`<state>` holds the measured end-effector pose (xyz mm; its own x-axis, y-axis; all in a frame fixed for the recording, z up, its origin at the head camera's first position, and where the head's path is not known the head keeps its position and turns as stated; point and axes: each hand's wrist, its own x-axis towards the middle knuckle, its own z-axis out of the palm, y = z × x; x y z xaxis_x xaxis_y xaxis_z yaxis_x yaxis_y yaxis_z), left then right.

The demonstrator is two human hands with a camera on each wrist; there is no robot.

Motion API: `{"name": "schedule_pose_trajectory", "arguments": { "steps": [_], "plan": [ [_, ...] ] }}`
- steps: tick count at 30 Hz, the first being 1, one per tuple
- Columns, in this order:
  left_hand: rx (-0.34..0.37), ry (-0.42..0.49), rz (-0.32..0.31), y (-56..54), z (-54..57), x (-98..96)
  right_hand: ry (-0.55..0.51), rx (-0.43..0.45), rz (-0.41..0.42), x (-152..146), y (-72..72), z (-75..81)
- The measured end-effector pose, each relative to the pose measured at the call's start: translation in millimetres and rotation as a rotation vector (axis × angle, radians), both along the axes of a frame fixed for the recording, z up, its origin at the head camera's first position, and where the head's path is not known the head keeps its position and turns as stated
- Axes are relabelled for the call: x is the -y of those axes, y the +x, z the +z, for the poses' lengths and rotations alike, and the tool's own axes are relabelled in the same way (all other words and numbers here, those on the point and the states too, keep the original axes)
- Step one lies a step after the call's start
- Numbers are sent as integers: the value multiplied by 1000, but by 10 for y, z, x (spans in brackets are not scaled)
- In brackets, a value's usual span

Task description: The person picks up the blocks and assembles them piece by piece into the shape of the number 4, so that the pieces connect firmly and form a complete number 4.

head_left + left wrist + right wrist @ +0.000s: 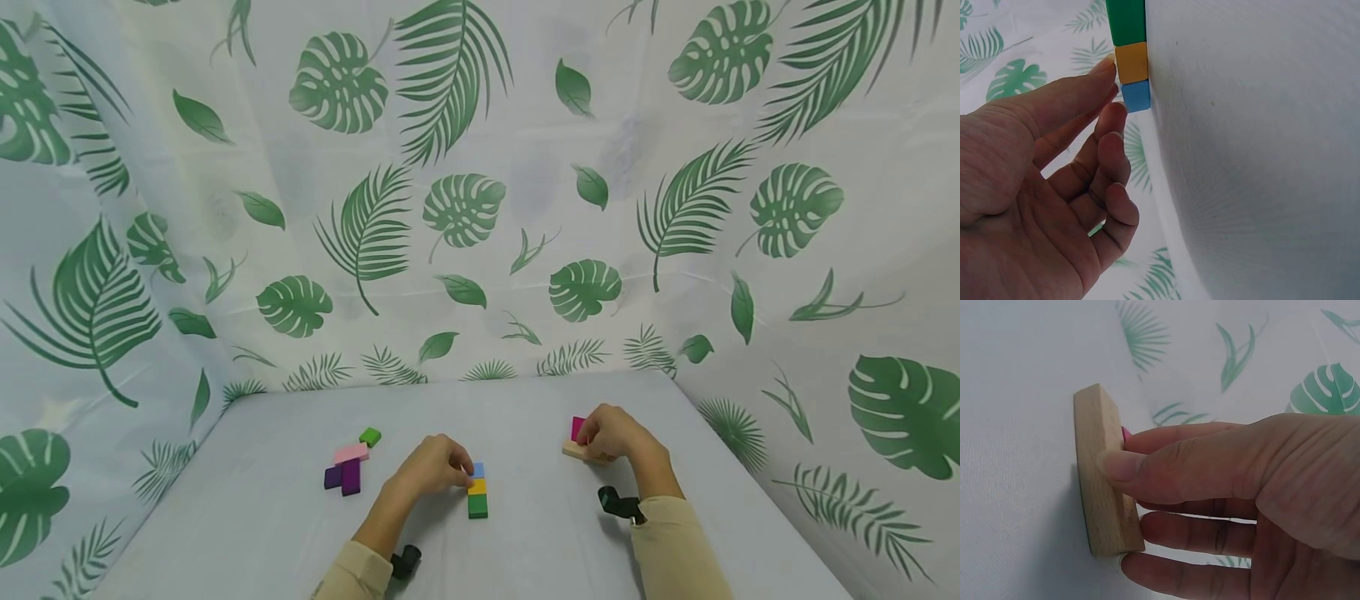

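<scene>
Head view: looking down on a white cloth-covered table, with two bare hands at work, well apart from each other.
Left hand: loosely bent near the table's middle, meeting a small yellow block with the thumb tip and reaching a small blue block with the fingertips; cannot tell whether gripping or only touching.
Row: set in line toward the table's far edge, with a green rectangular block nearest the wearer, then yellow, then blue, touching end to end.
Right hand: pinching a long, plain beige wooden block between thumb and fingers, toward the table's far right corner.
Magenta block: just behind the wooden one, on the far-edge side, partly hidden by fingers.
Cluster: lying toward the table's left edge, comprising a flat pink block, an upright-looking purple rectangular block, a smaller dark purple block beside it, and a small bright green block nearest the far edge.
Backdrop: hung beyond the far edge, a white leaf-printed curtain.
</scene>
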<state>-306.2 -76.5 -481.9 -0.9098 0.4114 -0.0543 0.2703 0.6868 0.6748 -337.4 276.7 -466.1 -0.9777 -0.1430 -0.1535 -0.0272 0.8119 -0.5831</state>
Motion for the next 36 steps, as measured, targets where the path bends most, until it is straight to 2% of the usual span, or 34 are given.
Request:
{"name": "schedule_pose_trajectory", "arguments": {
  "steps": [9,25,36],
  "plan": [
    [6,-3,1,-3,-9,-2,1,-7,2,6,-12,-39],
    [1,4,1,1,0,-8,0,-11,12,91,-2,-11],
    [2,-2,4,-1,-10,-5,40,-18,54,239,-28,-14]
  ]
}}
